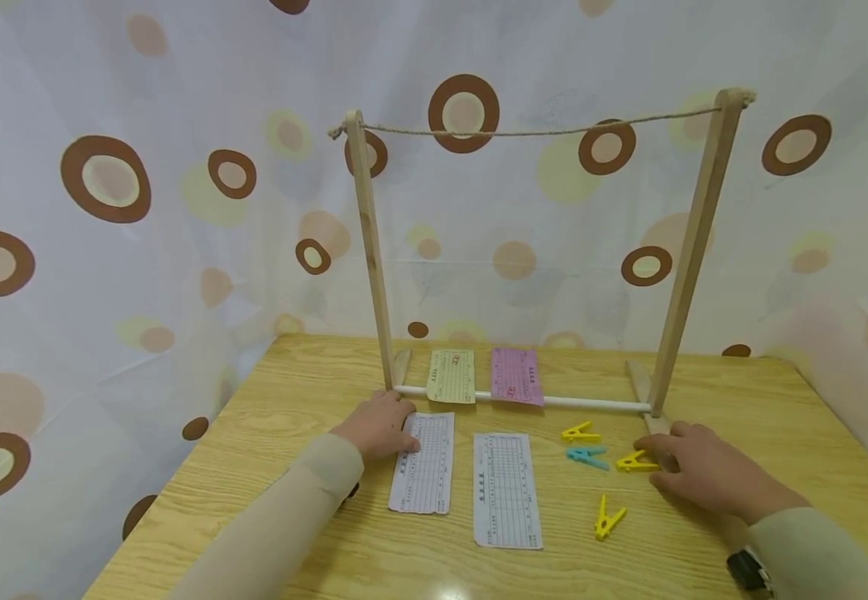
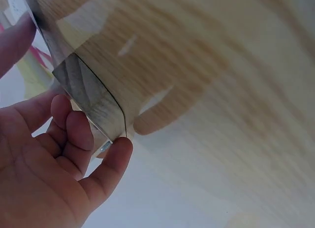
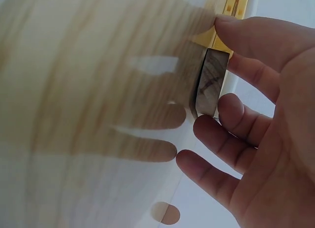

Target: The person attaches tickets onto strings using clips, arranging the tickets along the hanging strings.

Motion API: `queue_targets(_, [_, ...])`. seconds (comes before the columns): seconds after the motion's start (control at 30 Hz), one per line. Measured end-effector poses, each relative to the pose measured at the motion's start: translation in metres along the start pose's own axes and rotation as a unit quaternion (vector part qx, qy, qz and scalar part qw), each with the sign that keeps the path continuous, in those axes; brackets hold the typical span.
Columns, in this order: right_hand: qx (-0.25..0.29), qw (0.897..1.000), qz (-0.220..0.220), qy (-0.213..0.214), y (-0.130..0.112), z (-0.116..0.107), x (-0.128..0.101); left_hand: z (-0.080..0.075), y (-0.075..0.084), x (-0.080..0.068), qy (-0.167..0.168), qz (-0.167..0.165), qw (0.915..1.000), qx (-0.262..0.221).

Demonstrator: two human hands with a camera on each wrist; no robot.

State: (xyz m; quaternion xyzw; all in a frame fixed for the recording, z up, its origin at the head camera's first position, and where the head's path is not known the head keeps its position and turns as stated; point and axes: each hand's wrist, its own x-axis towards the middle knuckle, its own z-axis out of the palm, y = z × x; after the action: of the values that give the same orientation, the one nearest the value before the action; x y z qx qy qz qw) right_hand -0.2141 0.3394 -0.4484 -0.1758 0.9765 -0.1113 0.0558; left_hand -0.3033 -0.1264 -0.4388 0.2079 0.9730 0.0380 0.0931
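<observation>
A wooden stand (image 1: 690,250) has two upright posts, a rope (image 1: 494,133) tied across their tops and a white rod (image 1: 591,404) low between them. My left hand (image 1: 376,427) grips its left foot (image 2: 88,95), fingers bent around the front end, with the thumb beside a white form (image 1: 428,467). At the other side my right hand (image 1: 711,471) holds the right foot (image 3: 211,82). Its thumb is close to a yellow clothespin (image 1: 635,462). Across the rod lie a pale yellow form (image 1: 452,375) and a purple form (image 1: 516,377).
Another white form (image 1: 505,492) lies mid-table. Nearby are a blue clothespin (image 1: 587,456) and two more yellow clothespins (image 1: 580,432), one of them closer to the front. A patterned curtain (image 1: 179,250) hangs behind the wooden table (image 1: 284,400).
</observation>
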Motion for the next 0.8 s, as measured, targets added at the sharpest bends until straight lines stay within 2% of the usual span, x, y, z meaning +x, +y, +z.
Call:
queue_targets(0.2, [0.004,1.000,-0.009,0.004,0.0002,0.0009,-0.0001,-0.0009,0.0023,0.0017,0.009,-0.019,0.9997,-0.013])
queue_targets(0.4, [-0.012,1.000,-0.018,0.010,0.0013,0.0016,-0.0004,-0.0010,0.0022,0.0032,0.016,-0.025,0.9990,0.034])
queue_targets(0.5, [-0.025,0.999,-0.016,0.019,0.0011,0.0018,-0.0008,0.0002,0.0015,0.0039,0.021,-0.029,0.9985,0.042])
queue_targets(0.67, [-0.020,0.999,-0.003,0.031,0.0009,0.0027,-0.0020,0.0007,0.0005,0.0000,0.053,-0.031,0.9981,0.009])
queue_targets(0.8, [0.031,0.999,0.026,0.024,0.0003,0.0006,-0.0030,-0.0017,0.0029,-0.0052,0.082,-0.031,0.9960,-0.020])
